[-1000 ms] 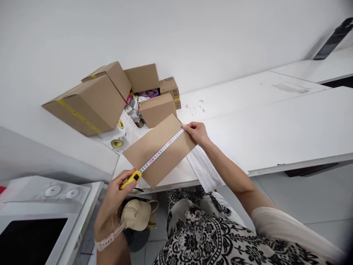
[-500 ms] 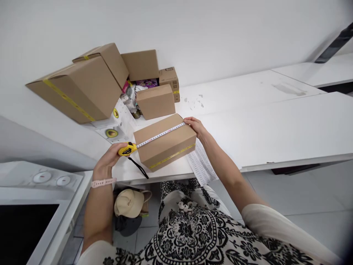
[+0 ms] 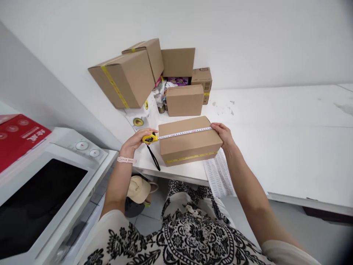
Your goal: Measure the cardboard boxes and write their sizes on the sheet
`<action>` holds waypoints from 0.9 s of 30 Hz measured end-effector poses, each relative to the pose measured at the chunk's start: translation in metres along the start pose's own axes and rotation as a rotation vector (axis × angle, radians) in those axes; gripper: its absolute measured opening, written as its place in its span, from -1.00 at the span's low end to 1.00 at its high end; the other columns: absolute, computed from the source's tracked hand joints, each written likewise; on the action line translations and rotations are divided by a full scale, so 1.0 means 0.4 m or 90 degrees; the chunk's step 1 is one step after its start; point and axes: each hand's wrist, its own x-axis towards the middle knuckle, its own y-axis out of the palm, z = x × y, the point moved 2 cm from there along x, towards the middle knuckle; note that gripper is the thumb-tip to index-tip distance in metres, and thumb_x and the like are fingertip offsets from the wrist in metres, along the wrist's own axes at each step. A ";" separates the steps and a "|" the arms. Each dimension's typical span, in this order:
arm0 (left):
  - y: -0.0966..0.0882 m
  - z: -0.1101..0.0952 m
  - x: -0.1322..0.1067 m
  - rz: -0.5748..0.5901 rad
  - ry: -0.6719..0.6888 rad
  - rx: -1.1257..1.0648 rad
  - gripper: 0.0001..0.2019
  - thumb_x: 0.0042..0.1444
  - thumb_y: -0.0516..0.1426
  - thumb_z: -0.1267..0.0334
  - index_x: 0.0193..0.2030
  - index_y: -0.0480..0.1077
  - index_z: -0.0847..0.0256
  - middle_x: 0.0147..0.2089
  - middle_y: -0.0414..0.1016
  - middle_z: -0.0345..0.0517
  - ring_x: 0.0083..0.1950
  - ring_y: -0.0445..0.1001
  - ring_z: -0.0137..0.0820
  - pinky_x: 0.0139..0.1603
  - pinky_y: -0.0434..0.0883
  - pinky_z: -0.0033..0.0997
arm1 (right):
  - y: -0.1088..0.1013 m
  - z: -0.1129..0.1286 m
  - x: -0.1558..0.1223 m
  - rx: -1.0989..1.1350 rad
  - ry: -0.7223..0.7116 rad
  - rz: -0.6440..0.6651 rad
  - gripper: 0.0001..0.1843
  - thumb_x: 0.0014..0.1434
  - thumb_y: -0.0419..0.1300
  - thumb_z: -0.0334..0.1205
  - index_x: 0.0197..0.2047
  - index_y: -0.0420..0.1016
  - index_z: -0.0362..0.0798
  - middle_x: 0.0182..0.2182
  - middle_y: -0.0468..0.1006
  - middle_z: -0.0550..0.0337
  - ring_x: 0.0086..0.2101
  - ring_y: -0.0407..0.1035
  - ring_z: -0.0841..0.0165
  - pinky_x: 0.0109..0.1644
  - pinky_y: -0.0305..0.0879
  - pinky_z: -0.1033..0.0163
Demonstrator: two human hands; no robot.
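Note:
A closed brown cardboard box (image 3: pixel 190 147) with a yellow tape stripe lies on the white table (image 3: pixel 275 147) in front of me. A white measuring tape (image 3: pixel 184 133) is stretched across its top from left to right. My left hand (image 3: pixel 136 141) grips the yellow tape measure case (image 3: pixel 149 138) at the box's left edge; a black strap hangs from the case. My right hand (image 3: pixel 224 136) pinches the tape's end against the box's right top edge.
Several cardboard boxes (image 3: pixel 129 75) are stacked at the wall, with a smaller one (image 3: pixel 184 100) just behind mine. A printed sheet (image 3: pixel 219 176) hangs over the table edge. A white appliance (image 3: pixel 41 198) with a red box (image 3: pixel 16 138) stands left. A beige cap (image 3: pixel 138 189) lies below.
The box went from tilted on edge to lying flat on the table. My left hand moved up to the box's left edge, and the view swung left.

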 end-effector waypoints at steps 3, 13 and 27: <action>-0.003 0.000 0.005 0.006 0.001 0.003 -0.56 -0.03 0.26 0.07 -0.05 0.59 0.29 -0.22 0.55 -0.02 -0.31 0.46 -0.33 -0.51 0.39 -0.48 | 0.001 0.000 -0.004 0.009 0.001 -0.006 -0.56 -0.34 0.53 -0.05 -0.36 0.56 0.00 -0.45 0.56 0.28 -0.43 0.36 0.39 -0.33 0.33 0.24; -0.007 -0.009 0.023 -0.009 -0.002 0.039 -0.58 -0.04 0.27 0.06 -0.07 0.58 0.26 -0.27 0.54 -0.06 -0.36 0.47 -0.36 -0.50 0.37 -0.47 | -0.002 0.000 -0.008 0.020 0.022 0.005 -0.53 -0.33 0.55 -0.02 -0.35 0.54 0.00 -0.45 0.55 0.29 -0.43 0.38 0.39 -0.31 0.36 0.23; -0.007 -0.018 0.029 -0.014 -0.027 0.057 -0.55 -0.10 0.31 0.08 -0.06 0.57 0.25 -0.25 0.57 -0.05 -0.36 0.46 -0.35 -0.51 0.38 -0.47 | -0.002 0.003 -0.015 0.040 0.022 0.082 -0.39 -0.36 0.55 0.20 -0.34 0.46 0.03 -0.46 0.56 0.27 -0.36 0.47 0.30 -0.18 0.43 0.15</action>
